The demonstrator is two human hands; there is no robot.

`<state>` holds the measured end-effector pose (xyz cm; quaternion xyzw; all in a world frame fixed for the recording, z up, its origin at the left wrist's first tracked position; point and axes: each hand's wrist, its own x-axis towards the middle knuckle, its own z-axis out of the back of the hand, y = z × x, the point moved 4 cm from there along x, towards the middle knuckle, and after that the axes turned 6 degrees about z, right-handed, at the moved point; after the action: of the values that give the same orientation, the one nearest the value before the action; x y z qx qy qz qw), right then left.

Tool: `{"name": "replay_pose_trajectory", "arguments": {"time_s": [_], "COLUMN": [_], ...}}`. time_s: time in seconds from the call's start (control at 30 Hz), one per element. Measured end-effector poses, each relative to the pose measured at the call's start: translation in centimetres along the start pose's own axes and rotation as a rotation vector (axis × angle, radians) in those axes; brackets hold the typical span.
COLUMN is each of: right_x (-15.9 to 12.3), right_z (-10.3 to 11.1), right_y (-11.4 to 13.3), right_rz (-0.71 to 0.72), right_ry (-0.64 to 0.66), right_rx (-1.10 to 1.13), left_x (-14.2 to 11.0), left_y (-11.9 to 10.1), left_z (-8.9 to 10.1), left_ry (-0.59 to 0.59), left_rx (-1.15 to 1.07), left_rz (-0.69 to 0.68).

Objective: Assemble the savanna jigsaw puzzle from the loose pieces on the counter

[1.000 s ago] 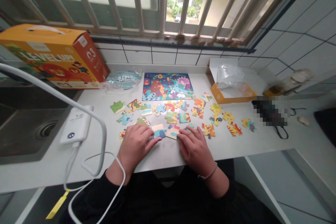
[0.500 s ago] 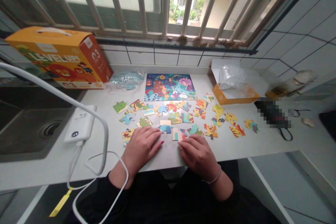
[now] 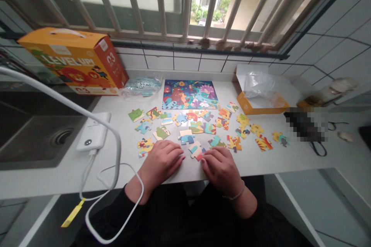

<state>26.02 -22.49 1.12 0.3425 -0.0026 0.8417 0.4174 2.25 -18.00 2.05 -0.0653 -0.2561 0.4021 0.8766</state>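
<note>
My left hand (image 3: 164, 159) rests on the white countertop with its fingers stretched and the thumb a little apart, holding nothing. Close beyond its fingertips lies a puzzle piece with a blue elephant shape (image 3: 186, 137). The bent fingers of my right hand (image 3: 222, 166) are closed at the right edge of a cream, teal and red puzzle piece (image 3: 196, 150), which lies turned askew on the counter. A green and teal piece (image 3: 217, 141) is just past the right hand. Beside the left hand is a yellow piece (image 3: 145, 145), partly covered.
Several loose puzzle pieces spread around a dark picture sheet (image 3: 190, 94). Behind stand an orange carton (image 3: 78, 63), a plastic bag of pieces (image 3: 142, 86) and an open box (image 3: 262, 106). A power bank (image 3: 93, 133) with a white cable (image 3: 117, 162) lies left, by the sink (image 3: 34, 135).
The cream, teal and red piece has turned askew and sits apart from the elephant piece. My right fingers have drawn slightly back. The camera view has shifted a little.
</note>
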Motion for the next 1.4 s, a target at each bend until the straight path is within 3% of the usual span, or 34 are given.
{"name": "replay_pose_trajectory", "arguments": {"time_s": [0.2,0.4,0.6,0.77,1.17,1.4], "right_x": [-0.9,0.7,5.6,6.6,5.6,5.7], "right_z": [0.4,0.5,-2.5,-4.3,-3.8,-4.3], "right_y": [0.4,-0.8,-2.9,-3.6,-4.1,-4.4], "right_rz": [0.178,0.100,0.105,0.149,0.116,0.096], "right_ry": [0.079,0.073,0.241,0.311,0.263,0.275], "right_rx": [0.177,0.098,-0.016,0.028,0.052,0.043], "left_x": [0.1,-0.3,-2.6,-4.1,-0.2,-0.1], "left_y": [-1.8,-1.9,1.7,4.5,3.1,3.6], "left_z": [-1.0,-0.6,1.0,0.8,-0.6,-0.9], "left_ry": [0.086,0.121,0.064,-0.015,0.017,-0.006], "left_rx": [-0.023,-0.093,-0.039,0.020,0.005,-0.053], "left_rz": [-0.078,0.007,0.054,0.130,0.178,0.181]}}
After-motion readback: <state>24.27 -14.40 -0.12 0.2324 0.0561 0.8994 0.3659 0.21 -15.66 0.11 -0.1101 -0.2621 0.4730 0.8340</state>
